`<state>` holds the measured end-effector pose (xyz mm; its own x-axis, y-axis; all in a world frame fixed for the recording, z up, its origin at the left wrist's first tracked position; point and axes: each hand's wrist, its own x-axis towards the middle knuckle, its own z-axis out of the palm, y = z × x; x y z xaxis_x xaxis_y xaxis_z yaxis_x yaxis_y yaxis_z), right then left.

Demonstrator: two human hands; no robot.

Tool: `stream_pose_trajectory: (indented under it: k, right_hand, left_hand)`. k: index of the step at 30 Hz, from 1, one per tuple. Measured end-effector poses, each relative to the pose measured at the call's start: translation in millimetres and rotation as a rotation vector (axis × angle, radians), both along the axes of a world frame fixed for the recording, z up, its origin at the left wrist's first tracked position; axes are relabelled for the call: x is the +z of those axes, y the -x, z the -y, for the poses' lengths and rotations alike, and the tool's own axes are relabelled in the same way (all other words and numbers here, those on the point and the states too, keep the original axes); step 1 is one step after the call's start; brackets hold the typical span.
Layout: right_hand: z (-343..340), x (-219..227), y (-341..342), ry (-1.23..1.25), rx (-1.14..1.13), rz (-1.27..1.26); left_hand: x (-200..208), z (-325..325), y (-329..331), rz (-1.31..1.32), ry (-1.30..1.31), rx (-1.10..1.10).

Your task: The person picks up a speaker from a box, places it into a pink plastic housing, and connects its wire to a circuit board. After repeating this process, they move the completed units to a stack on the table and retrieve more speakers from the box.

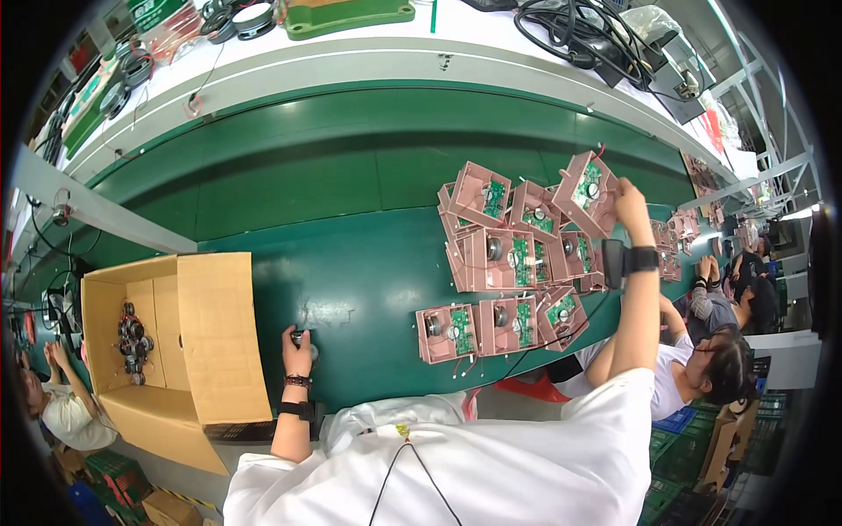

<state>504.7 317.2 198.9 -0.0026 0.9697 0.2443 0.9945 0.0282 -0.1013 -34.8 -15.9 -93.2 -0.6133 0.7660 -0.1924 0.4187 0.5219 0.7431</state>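
- Here on my left, an open cardboard box (217, 333) holds heaped dark round parts (132, 344).
- My left hand (298, 355), nearer that box, pinches a small dark part (298, 337).
- Between my hands, pink housings (474, 263) contain green boards (463, 329).
- My right hand (628, 206) grips a tilted housing (603, 212), lying left of those fingers; its long axis is unclear.

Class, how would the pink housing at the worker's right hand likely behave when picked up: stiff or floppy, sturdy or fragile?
The pink housing is probably stiff, since its walls look straight and box-like. The green circuit board lies exposed in its open side, so careless handling could damage it. The red wire poking out might flop or snag.
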Motion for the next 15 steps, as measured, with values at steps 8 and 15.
stream_pose_trajectory:
  k: [8, 15]
  right_hand:
    - [179.2, -12.7, 262.2, 0.473, 0.463, -0.107]
    - [242.4, -205.3, 338.8, 0.526, 0.489, -0.188]
  left_hand:
    - [5.9, 21.2, -20.6, 0.77, -0.212, 0.25]
    - [43.9, 42.3, -19.0, 0.901, -0.255, 0.351]
